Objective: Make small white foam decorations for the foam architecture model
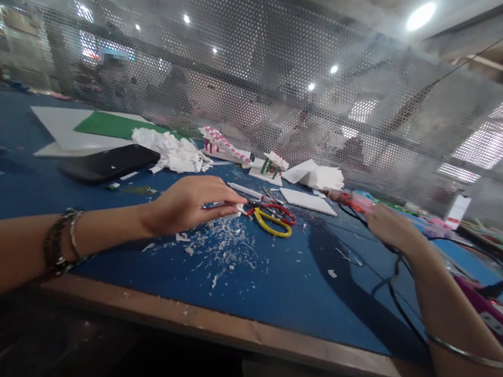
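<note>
My left hand (pixel 192 205) is closed in a pinch, with a small white scrap (pixel 240 207) between thumb and fingertips. Just right of those fingertips lie scissors with red and yellow handles (pixel 273 222). White crumbs (pixel 224 247) are scattered on the blue tabletop (pixel 283 294) below. Stretched out to the right, my right hand (pixel 385 223) seems closed around a red corded tool (pixel 354 200); its fingers are partly hidden and the tool's exact kind is unclear. A white pen-like stick (pixel 246 191) and a white block (pixel 309 201) lie behind the scissors.
At left lie a black phone (pixel 111 162), crumpled white paper (pixel 172 150) and a green sheet (pixel 114 125). Two small pink-and-white models (pixel 224 145) stand at the back. A black cord (pixel 403 309) runs beneath my right arm, near a purple power strip (pixel 497 316). A perforated metal screen (pixel 252 56) rises behind.
</note>
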`<state>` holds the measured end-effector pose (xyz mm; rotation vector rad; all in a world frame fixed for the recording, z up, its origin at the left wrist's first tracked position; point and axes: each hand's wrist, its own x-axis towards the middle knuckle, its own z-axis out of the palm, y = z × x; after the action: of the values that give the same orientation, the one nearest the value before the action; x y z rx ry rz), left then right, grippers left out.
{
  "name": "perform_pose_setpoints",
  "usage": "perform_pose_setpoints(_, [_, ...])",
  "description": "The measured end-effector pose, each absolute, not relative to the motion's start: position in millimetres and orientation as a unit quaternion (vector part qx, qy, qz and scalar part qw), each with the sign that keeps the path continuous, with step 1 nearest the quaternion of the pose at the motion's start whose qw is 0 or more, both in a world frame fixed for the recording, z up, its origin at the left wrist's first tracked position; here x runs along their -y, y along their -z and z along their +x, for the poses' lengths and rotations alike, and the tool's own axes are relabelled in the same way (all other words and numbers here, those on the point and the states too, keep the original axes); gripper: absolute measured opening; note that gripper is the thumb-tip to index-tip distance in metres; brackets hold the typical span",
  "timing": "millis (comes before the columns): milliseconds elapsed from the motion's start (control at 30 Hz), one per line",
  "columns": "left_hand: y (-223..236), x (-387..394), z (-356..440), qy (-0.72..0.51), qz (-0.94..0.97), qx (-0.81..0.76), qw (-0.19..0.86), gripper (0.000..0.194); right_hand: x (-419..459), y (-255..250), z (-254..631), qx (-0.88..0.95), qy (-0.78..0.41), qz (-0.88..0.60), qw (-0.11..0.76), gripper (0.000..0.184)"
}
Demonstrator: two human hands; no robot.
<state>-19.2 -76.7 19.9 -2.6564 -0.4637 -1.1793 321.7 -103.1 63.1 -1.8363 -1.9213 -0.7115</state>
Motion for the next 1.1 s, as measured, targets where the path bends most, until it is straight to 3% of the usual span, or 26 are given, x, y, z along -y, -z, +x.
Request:
perform_pose_setpoints(133, [-19.8, 76.0, -20.3, 0.407, -0.894, 0.157, 0.101, 0.017, 110.3, -71.5, 293.8, 0.684, 0.217, -0.675, 0.170, 0.024])
perform_pose_setpoints(367, [-19.8, 76.9, -21.2, 0.415, -0.884, 0.193, 0.097, 0.016, 110.5, -61.9, 257.3, 0.672, 0.260, -0.666, 0.191, 0.038])
perform_pose_setpoints(800, [-21.0, 76.7, -20.1, 0.439, -0.871, 0.201, 0.093, 0.010, 115.1, -58.6, 243.1, 0.724, 0.230, -0.605, 0.238, 0.028])
perform_pose_setpoints(967, [-22.4, 78.7, -19.3, 0.452, -0.868, 0.185, 0.091, 0.007, 120.5, -55.4, 238.6, 0.710, 0.296, -0.578, 0.273, 0.027])
perform_pose_setpoints(1100, [-21.3, 79.6, -19.5, 0.450, -0.872, 0.164, 0.097, 0.007, 127.8, -54.4, 230.6, 0.709, 0.324, -0.552, 0.297, 0.036])
